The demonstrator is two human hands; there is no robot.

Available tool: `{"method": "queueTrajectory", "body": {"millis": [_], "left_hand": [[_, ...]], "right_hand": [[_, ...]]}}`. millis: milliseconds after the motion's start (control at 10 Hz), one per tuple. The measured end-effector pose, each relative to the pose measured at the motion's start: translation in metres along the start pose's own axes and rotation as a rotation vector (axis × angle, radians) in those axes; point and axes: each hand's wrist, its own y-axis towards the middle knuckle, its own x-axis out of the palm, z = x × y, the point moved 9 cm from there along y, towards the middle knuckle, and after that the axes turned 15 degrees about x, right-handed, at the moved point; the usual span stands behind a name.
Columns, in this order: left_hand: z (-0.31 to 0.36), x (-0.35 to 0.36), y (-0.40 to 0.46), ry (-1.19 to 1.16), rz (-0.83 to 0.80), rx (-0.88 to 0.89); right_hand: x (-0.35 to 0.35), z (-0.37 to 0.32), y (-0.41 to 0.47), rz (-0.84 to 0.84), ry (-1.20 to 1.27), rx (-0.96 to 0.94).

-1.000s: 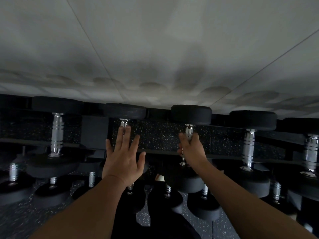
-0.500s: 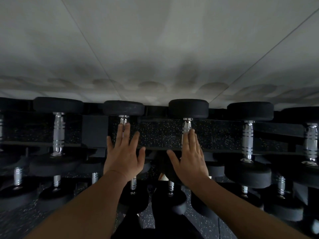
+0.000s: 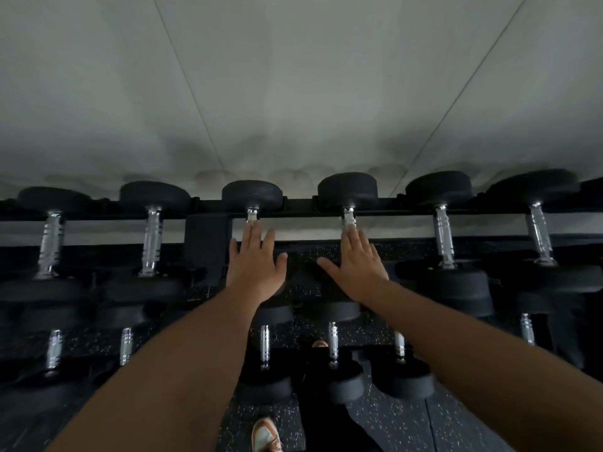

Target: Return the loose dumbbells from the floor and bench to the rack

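Both hands are held flat, fingers straight, nothing gripped: left hand (image 3: 254, 265) and right hand (image 3: 359, 265) at centre frame, over racked dumbbells (image 3: 251, 197).

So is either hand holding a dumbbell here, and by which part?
Nothing is held. The left hand and right hand are both flat, fingers straight, over two dumbbell handles on the top rack.

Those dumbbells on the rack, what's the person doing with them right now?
A person stands at a dumbbell rack, both arms stretched out to its top row. The left hand and right hand are flat with straight fingers, each over the chrome handle of a racked dumbbell: the left one and the right one. Neither hand grips anything. More dumbbells sit on the tier below.
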Motion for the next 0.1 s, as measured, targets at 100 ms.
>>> {"method": "queueTrajectory", "body": {"millis": [100], "left_hand": [[0.0004,-0.0071,-0.0219,-0.057,0.047,0.000]], "right_hand": [[-0.0069,-0.0078,-0.0293,0.027,-0.040,-0.071]]}}
